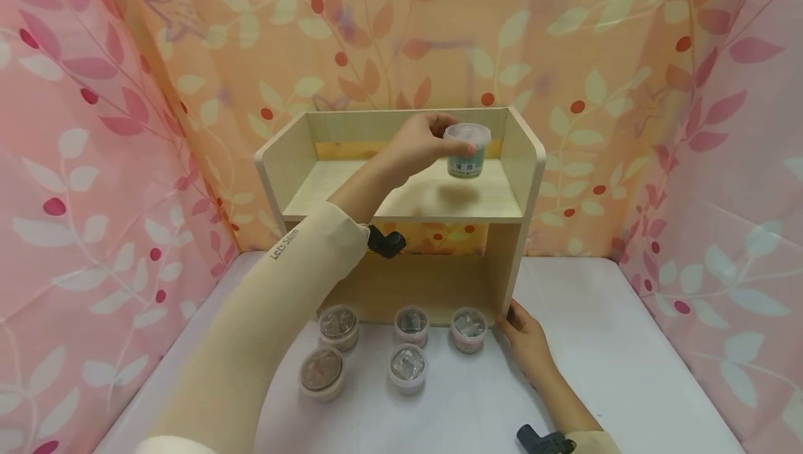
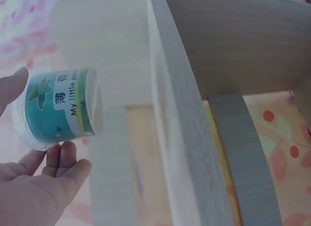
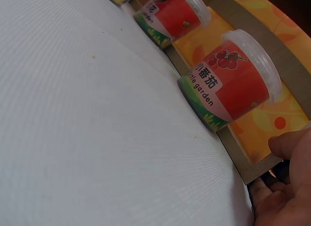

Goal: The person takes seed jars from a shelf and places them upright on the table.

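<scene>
My left hand (image 1: 423,140) pinches a clear-lidded plastic cup (image 1: 466,164) between thumb and fingers, above the right part of the upper board of a wooden shelf (image 1: 376,192). A green mint label with "My little garden" shows on the cup (image 2: 58,107) in the left wrist view. The cup hangs apart from the board, its shadow below it. At the shelf's lower right front corner my right hand (image 1: 528,342) grips the side panel, thumb near the front edge and fingers at the outer side. Near it stands a red-labelled tomato cup (image 3: 233,80).
Several lidded cups stand on the white tabletop (image 1: 596,356) before the shelf, among them a front-left cup (image 1: 322,372), a front-middle cup (image 1: 408,367) and a right cup (image 1: 468,328). Floral curtains (image 1: 389,28) enclose the back and both sides.
</scene>
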`<state>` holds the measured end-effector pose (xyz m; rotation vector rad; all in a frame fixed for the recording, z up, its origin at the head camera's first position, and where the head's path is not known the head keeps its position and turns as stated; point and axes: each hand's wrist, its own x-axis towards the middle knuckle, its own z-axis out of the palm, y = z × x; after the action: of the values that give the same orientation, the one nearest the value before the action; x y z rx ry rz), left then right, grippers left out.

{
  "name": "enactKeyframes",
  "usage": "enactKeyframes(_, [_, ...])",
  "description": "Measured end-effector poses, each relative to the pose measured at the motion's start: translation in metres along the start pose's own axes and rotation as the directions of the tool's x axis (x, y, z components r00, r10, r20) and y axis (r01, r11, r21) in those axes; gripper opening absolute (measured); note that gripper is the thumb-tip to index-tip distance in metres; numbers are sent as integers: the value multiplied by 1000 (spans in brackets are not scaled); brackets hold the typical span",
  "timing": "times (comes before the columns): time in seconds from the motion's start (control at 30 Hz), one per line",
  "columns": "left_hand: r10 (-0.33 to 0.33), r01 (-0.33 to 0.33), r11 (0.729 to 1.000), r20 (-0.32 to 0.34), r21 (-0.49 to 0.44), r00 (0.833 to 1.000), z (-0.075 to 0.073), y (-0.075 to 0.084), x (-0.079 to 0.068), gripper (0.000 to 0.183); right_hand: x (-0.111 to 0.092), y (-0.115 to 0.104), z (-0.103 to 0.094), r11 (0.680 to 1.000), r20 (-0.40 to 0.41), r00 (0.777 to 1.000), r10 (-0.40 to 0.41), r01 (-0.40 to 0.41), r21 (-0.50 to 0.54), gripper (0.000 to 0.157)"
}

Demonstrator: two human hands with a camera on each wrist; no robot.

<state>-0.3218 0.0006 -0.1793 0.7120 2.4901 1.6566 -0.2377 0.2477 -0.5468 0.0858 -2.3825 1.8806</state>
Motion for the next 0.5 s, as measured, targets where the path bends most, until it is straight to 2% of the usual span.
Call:
enactKeyframes(0.13, [36,-36,999,1,-19,999,0,5,-20,72,0,1,-1,1000,1,1000,6,-6,-12,61])
enactKeyframes(0.3, [45,-45,998,2,-34,999,5,9,-45,69,0,0,-1,1000,0,1000,7,-7,-7,60])
enactKeyframes(0.5, [72,-71,995,13,-74,997,15,6,-79,64,-2,-2,-1,999,1,1000,-2,2,-37,59])
